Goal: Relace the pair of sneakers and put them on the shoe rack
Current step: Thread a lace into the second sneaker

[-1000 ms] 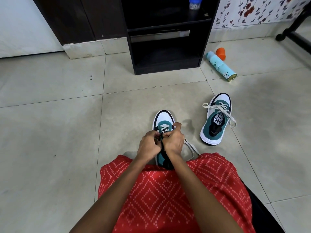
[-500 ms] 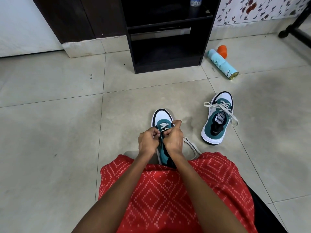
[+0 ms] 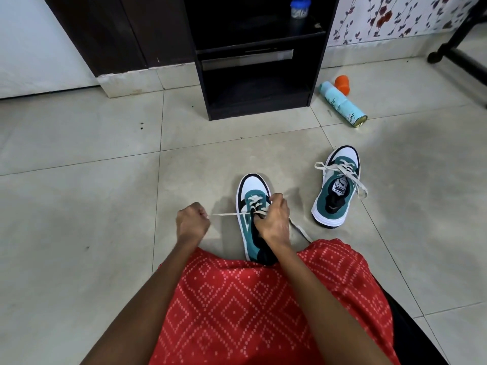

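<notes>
I look down on a pale tiled floor [image 3: 79, 206] with a black shoe rack [image 3: 204, 96] standing at its far edge against the wall. Red patterned cloth [image 3: 250, 312] covers the lap at the bottom of my view, and both forearms reach out over it. The near sneaker [image 3: 254, 184], teal with a white toe, lies on the floor just past the cloth, toe pointing toward the rack. The second sneaker [image 3: 337, 191] sits to its right, apart from it, with its loose laces spilling over the sides. A pale blue spray can [image 3: 342, 104] lies on its side near the rack's right foot. The right hand [image 3: 274, 219] rests on the near sneaker, fingers curled tight on the lace [image 3: 226, 214] at the eyelets. The left hand [image 3: 191, 223] is off to the sneaker's left, closed in a pinch on the lace end, which runs taut between hand and shoe. An orange cap [image 3: 342, 84] lies just beside the can.
</notes>
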